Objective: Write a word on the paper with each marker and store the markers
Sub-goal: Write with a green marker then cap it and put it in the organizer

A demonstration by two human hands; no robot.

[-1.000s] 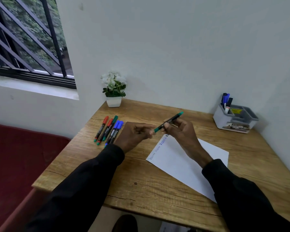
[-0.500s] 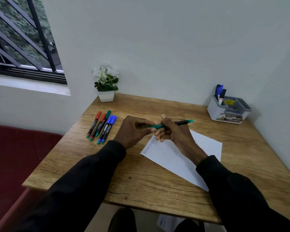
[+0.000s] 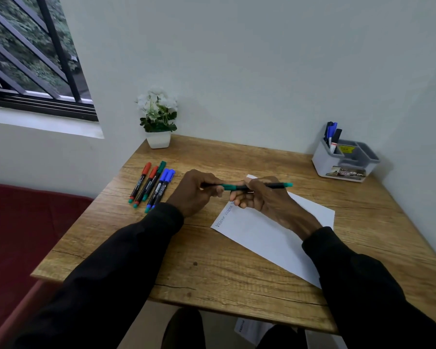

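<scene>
Green marker (image 3: 275,185) held level, left-to-right, between left hand (image 3: 196,191) and right hand (image 3: 264,201).

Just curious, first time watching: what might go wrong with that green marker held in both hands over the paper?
Both the left hand and right hand grip the green marker just above the paper; a slip could streak the written words. The loose markers might roll if nudged.
</scene>
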